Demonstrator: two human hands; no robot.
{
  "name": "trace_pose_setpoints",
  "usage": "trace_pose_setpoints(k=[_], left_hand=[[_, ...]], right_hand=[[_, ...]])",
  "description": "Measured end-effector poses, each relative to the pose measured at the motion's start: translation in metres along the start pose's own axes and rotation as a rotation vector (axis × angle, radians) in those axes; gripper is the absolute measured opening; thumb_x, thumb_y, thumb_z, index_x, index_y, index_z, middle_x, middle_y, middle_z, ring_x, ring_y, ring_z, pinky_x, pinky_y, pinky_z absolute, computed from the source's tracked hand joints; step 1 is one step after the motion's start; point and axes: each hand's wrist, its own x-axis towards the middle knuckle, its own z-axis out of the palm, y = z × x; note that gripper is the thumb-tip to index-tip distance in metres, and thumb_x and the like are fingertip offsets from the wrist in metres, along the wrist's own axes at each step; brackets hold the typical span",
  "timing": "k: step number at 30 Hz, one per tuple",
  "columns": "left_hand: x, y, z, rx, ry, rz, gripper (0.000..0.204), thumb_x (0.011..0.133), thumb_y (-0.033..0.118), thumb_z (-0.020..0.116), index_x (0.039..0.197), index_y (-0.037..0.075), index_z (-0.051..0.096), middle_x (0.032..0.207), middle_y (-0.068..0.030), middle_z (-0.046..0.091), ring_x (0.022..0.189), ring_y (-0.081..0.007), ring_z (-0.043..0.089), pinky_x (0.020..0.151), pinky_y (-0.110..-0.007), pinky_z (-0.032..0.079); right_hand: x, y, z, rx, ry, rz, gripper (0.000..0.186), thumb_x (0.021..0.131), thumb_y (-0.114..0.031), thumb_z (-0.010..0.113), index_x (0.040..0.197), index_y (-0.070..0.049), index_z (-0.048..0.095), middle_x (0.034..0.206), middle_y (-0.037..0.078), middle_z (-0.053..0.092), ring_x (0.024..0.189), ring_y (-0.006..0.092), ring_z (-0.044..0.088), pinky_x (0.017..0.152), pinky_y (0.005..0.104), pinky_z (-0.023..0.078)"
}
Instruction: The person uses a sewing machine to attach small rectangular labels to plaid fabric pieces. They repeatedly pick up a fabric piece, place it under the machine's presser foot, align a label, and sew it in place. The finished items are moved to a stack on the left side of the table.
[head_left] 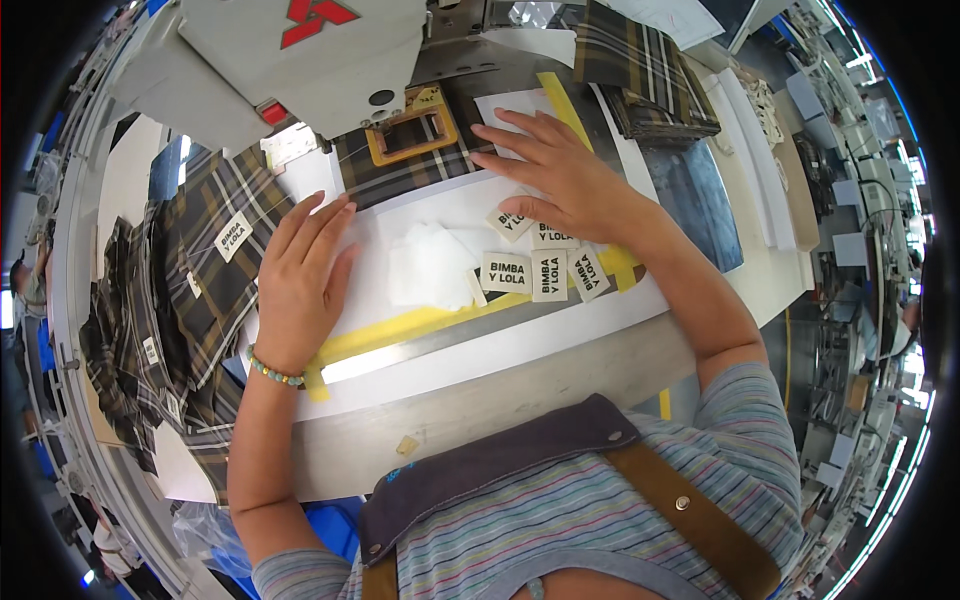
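My left hand (300, 285) rests at the left of the white work plate (375, 305), its fingers stretched out and holding nothing. My right hand (575, 185) spreads its fingers over the plate's right side, beside a dark plaid cloth piece (390, 185). An orange-yellow rectangular clamp frame (378, 148) sits on that cloth under the sewing machine head (290, 70). Several cream labels with dark print, one a flat rectangular label (506, 272), lie below my right palm. To their left is a small pile of white pieces (430, 265).
At the left, plaid cloth pieces (215, 290) with cream labels on them hang over the table side. A folded plaid stack (655, 75) stands at the back right. Yellow tape (390, 338) edges the plate. A small beige scrap (407, 446) lies near the front edge.
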Motion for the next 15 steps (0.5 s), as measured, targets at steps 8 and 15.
trace_pose_setpoints(k=[8,15], left_hand=[[-0.003,-0.005,-0.002,-0.015,0.022,0.127,0.028,0.085,0.0,0.08,0.112,0.001,0.074,0.126,-0.0124,0.076,0.124,-0.0362,0.069,0.101,-0.044,0.058],[-0.001,-0.002,0.0,0.029,-0.075,0.088,0.043,0.089,0.005,0.079,0.131,0.001,0.07,0.141,-0.0124,0.071,0.131,-0.0373,0.065,0.108,-0.046,0.056]], right_hand=[[-0.001,-0.004,-0.015,0.075,-0.083,0.047,0.053,0.106,-0.037,0.064,0.153,-0.011,0.063,0.172,0.007,0.044,0.163,0.0335,0.029,0.134,0.0547,0.024],[0.001,-0.002,-0.013,0.083,-0.005,0.007,0.048,0.108,-0.039,0.065,0.146,-0.009,0.068,0.164,0.007,0.053,0.158,0.032,0.037,0.131,0.0529,0.029]])
